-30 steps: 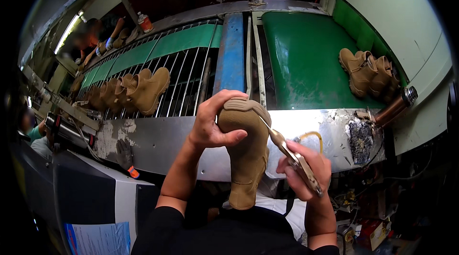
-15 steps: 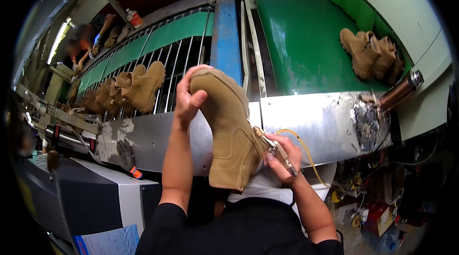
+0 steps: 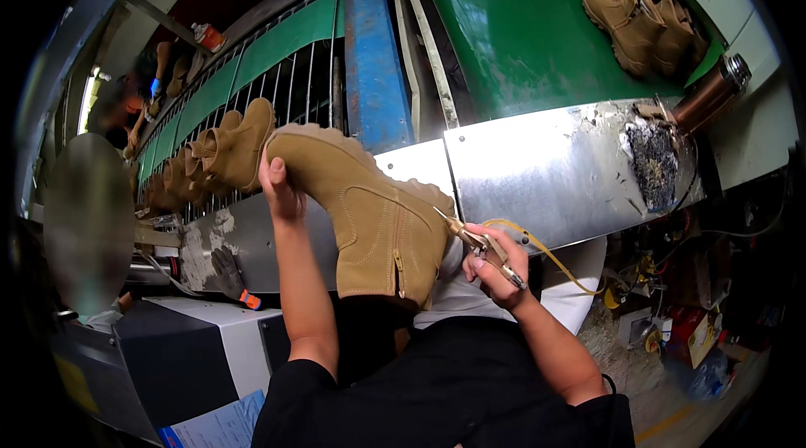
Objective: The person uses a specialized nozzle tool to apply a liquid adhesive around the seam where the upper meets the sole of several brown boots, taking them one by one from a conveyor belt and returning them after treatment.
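Observation:
A tan suede ankle boot [image 3: 357,209] is held up in front of me, toe to the far left, its side zipper facing up. My left hand [image 3: 284,189] grips it at the toe; most of the fingers are hidden beneath. My right hand [image 3: 504,267] is closed round a metal air gun [image 3: 460,231] with a thin pointed nozzle and a yellow hose [image 3: 550,256]. The nozzle tip is close to the sole edge near the heel; I cannot tell whether it touches.
Several tan boots [image 3: 239,146] stand on a rod conveyor at left. More boots [image 3: 634,28] sit on the green belt [image 3: 512,36] at right. A metal ledge [image 3: 546,171] runs ahead, with a copper-coloured cylinder [image 3: 709,99] and a grey glove [image 3: 227,272]. Another person [image 3: 155,83] works far left.
The boot has been turned and tilted, its toe swinging left, so the zipper side and heel sole edge now show. My right hand still holds the air gun. The view has shifted.

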A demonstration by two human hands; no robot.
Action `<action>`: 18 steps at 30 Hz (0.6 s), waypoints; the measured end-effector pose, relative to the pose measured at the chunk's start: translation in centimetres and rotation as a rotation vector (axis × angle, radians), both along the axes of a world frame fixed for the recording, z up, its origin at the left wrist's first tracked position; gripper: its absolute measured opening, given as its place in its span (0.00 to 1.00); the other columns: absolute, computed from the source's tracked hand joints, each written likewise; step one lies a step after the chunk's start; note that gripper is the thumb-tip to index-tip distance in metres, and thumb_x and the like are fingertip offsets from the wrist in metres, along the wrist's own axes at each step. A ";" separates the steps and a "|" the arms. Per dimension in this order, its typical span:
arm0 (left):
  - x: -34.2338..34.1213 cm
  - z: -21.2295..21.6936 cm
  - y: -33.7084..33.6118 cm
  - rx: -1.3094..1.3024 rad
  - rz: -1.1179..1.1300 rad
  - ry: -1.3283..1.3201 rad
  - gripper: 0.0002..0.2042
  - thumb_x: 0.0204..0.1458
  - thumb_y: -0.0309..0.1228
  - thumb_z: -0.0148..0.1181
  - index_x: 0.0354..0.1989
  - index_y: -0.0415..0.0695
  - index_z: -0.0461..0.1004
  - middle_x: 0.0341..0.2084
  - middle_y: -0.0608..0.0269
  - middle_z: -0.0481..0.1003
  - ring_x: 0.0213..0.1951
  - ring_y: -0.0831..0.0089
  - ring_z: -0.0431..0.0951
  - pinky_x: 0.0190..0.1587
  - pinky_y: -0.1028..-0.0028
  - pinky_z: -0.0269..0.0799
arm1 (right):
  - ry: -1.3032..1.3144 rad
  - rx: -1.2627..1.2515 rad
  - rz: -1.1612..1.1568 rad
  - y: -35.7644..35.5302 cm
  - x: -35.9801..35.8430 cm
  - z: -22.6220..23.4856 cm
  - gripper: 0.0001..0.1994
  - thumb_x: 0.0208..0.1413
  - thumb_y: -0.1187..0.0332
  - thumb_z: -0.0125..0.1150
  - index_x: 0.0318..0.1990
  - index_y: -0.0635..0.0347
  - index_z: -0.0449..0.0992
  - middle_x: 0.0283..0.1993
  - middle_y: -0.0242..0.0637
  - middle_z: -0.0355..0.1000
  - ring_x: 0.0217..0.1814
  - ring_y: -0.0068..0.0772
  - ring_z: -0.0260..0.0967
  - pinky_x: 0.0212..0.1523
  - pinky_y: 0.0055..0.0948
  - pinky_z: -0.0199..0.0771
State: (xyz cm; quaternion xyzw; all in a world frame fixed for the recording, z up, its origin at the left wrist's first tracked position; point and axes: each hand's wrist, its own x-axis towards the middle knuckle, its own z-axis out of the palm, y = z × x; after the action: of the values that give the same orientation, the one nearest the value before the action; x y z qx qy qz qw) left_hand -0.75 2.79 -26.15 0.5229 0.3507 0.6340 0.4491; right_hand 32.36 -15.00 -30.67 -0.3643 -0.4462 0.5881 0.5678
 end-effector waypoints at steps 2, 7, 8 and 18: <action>-1.2 -0.9 -1.1 -0.044 0.072 -0.013 0.33 0.52 0.50 0.61 0.57 0.34 0.65 0.49 0.55 0.72 0.50 0.65 0.75 0.55 0.66 0.71 | 0.080 -0.036 -0.002 -0.2 0.0 -0.7 0.23 0.53 0.76 0.50 0.59 0.72 0.65 0.30 0.40 0.67 0.27 0.27 0.66 0.30 0.27 0.69; -3.4 -3.0 -5.7 -0.257 0.255 -0.023 0.26 0.59 0.46 0.54 0.57 0.36 0.66 0.50 0.56 0.73 0.51 0.64 0.75 0.55 0.64 0.71 | 0.127 -0.114 -0.025 0.1 -0.6 -0.2 0.22 0.55 0.75 0.50 0.59 0.69 0.64 0.31 0.39 0.69 0.28 0.24 0.66 0.31 0.25 0.69; -3.2 -3.0 -6.9 -0.281 0.251 0.011 0.25 0.60 0.46 0.52 0.57 0.37 0.66 0.50 0.56 0.73 0.51 0.64 0.75 0.55 0.64 0.71 | 0.112 -0.110 -0.017 0.6 -0.7 -0.3 0.22 0.55 0.74 0.50 0.59 0.68 0.64 0.31 0.38 0.69 0.28 0.23 0.65 0.31 0.25 0.68; -4.4 -4.1 -20.5 -0.741 0.298 0.062 0.22 0.64 0.44 0.48 0.56 0.39 0.66 0.49 0.59 0.75 0.48 0.69 0.78 0.47 0.72 0.76 | -0.059 -0.057 -0.051 2.1 -3.8 -1.0 0.21 0.53 0.74 0.52 0.57 0.64 0.67 0.23 0.29 0.66 0.24 0.18 0.63 0.28 0.23 0.64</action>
State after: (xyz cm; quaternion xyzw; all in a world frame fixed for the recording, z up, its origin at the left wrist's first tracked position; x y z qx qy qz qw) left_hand -5.15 -17.66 -30.21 0.2877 0.6411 0.5066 0.4996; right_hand 28.55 -12.94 -31.63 -0.4088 -0.4361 0.5749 0.5588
